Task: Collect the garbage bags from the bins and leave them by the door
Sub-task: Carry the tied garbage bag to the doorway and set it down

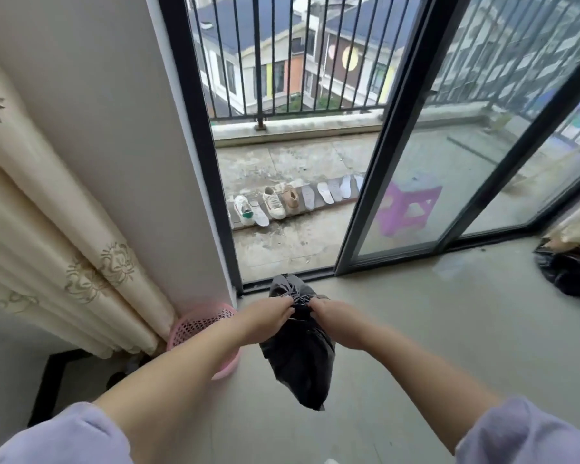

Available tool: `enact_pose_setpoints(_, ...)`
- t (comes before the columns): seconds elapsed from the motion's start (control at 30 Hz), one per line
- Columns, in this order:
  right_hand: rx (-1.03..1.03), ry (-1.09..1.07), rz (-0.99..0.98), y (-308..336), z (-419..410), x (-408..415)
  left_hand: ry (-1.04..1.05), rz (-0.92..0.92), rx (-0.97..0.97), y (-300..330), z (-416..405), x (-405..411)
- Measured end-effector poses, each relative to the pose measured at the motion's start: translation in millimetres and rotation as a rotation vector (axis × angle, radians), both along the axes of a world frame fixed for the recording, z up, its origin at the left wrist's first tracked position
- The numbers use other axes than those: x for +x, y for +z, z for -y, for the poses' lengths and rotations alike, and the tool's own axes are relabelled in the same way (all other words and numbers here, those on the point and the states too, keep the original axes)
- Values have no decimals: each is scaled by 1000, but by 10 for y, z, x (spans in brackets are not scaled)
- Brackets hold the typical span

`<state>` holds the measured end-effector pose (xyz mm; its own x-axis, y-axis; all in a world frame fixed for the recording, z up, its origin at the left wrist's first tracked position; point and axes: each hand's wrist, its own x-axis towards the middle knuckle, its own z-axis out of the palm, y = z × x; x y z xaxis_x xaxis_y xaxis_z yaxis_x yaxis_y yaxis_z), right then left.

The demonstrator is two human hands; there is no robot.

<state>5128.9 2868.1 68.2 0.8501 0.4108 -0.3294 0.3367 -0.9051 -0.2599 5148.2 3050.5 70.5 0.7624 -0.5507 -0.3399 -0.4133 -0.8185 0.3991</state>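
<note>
At the left, against the wall beside the curtain (pixel 64 229), one pink bin (pixel 198 324) is seen, and whether a liner remains in it cannot be told; just to its right, one black garbage bag (pixel 298 366) is held off the floor in front of the open sliding door (pixel 399 145), its gathered neck pinched by the left hand (pixel 270 318) and, right beside it, by the right hand (pixel 332 316), fingers of both curled tight round the plastic.

The neck appears to be only bunched, not knotted; should either pinch slacken, the bag could drop and its contents be spilled on the floor; thin plastic pulled between two hands could also be torn at the neck; if set down untied, the bag might fall open.

Beyond the threshold, three shoes (pixel 275 202) and about six loose insoles (pixel 325 192) are counted in a row on the balcony; one purple stool (pixel 409 205) is seen through the glass; at the far right, one further black bag (pixel 566 272) lies on the floor near the door track, so two bags are counted in all.
</note>
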Motion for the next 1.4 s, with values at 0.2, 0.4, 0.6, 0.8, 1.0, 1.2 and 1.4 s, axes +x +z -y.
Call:
enact_pose_setpoints(0.2, 41, -228, 17, 235, 28, -624, -264, 69, 22, 217, 84, -175)
enact_pose_setpoints(0.4, 7, -468, 56, 445, 298, -1404, -507, 145, 32, 364, 595, -532)
enact_pose_setpoints(0.6, 31, -751, 66, 460, 894, -2714, -773, 101, 74, 436, 1549, -1450)
enact_pose_setpoints(0.8, 23, -1084, 84, 408, 1638, -4383, -1068, 74, 5, 507, 2819, -2857)
enact_pose_setpoints(1.0, 77, -1383, 38, 395, 2363, -6080, -1298, 110, 34, 490, 3910, -4439)
enact_pose_setpoints(1.2, 65, -1600, 30, 481, 2836, -7555, -1540, 93, 34, 555, 4827, -5882)
enact_pose_setpoints(1.4, -18, -1785, 43, 455, 3156, -8856, -1804, 67, 6, 525, 5602, -7283)
